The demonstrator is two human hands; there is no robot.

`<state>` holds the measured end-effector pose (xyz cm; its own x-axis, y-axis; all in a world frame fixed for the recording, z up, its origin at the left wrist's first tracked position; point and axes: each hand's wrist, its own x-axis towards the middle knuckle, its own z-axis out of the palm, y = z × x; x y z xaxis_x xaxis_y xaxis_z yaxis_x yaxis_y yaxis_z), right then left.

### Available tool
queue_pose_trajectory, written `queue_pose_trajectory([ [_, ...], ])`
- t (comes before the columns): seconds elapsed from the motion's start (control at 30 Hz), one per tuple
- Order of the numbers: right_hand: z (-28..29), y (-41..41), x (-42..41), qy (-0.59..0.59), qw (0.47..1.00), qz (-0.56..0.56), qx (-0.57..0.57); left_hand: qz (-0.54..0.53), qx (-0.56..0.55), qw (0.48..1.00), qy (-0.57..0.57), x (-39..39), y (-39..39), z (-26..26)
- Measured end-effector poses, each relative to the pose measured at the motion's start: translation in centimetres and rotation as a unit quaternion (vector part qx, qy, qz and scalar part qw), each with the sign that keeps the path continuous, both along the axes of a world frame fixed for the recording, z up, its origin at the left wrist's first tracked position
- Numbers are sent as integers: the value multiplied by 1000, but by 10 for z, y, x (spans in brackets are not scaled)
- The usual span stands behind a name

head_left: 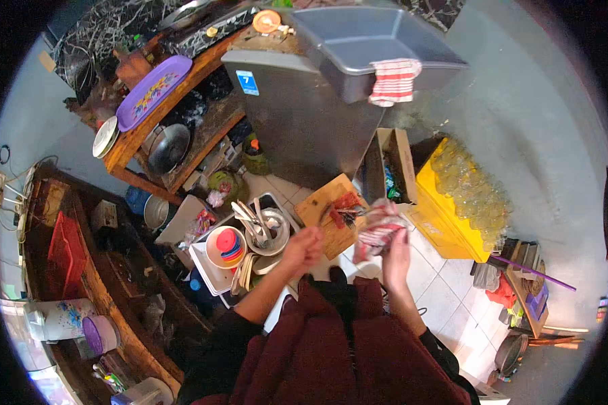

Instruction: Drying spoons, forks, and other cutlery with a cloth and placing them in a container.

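Note:
My left hand (304, 249) is closed in front of me, above the edge of a wooden board. At its fingertips shows a thin dark utensil (326, 212), apparently a spoon, too blurred to name surely. My right hand (397, 260) grips a bunched red-and-white striped cloth (377, 234), which hangs over the board's right side. On the wooden board (314, 202) lies a red container (338, 216) with metal cutlery (352, 212) in and beside it. Left of my left hand, a pot (279, 242) holds several upright utensils. Beside it a bowl (213, 251) contains stacked coloured cups (228, 242).
A white dish tub (202, 276) sits under the bowls at left. Beyond the board stand a grey cabinet (304, 121), a large grey basin (344, 63) with a striped towel (395, 81), and a cardboard box (400, 147). A yellow crate (435, 223) of glass bottles (466, 187) is at right.

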<state>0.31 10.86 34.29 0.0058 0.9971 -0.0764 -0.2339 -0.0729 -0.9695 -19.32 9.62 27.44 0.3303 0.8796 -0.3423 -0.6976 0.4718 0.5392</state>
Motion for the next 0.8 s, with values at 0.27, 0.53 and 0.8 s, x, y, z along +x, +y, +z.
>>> queue_pose_trajectory([
  [0.27, 35, 8, 4, 98, 994, 30, -34, -266, -37, 950, -161, 57, 6, 82],
  [0.53, 43, 17, 27, -97, 992, -36, 71, -104, 321, 874, 348, 89, 6, 106],
  [0.8, 55, 17, 46, -47, 985, -145, 85, -167, 292, 872, 356, 120, 1, 112],
])
